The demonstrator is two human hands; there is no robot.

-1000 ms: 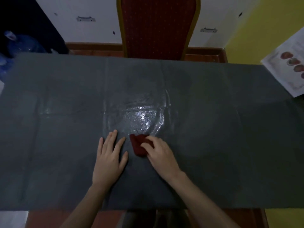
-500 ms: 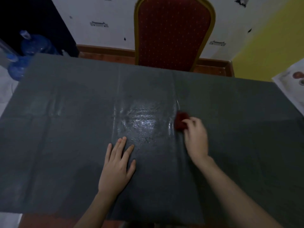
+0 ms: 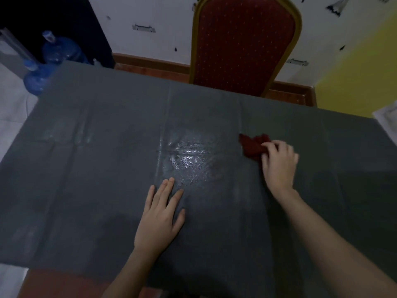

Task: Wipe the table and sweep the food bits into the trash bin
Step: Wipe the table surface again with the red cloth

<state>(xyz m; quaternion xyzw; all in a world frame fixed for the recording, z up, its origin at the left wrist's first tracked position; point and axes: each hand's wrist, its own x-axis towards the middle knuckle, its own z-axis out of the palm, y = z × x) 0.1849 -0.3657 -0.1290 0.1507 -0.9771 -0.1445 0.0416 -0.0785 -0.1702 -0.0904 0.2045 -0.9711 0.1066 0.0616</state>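
Observation:
A dark grey cloth-covered table (image 3: 86, 168) fills the view, with a wet shiny patch (image 3: 189, 162) at its middle. My right hand (image 3: 279, 164) presses a crumpled dark red rag (image 3: 252, 147) onto the table right of the patch, fingers closed on the rag's near side. My left hand (image 3: 163, 214) lies flat on the table, fingers spread, just below the wet patch and holding nothing. No food bits or trash bin are visible.
A red chair with a gold frame (image 3: 242, 44) stands at the table's far edge. Two blue water bottles (image 3: 53, 59) sit on the floor at far left. A printed paper (image 3: 386, 119) shows at the right edge.
My right hand has slid the red rag from beside my left hand to the right and farther away across the table. My left hand has stayed flat in place.

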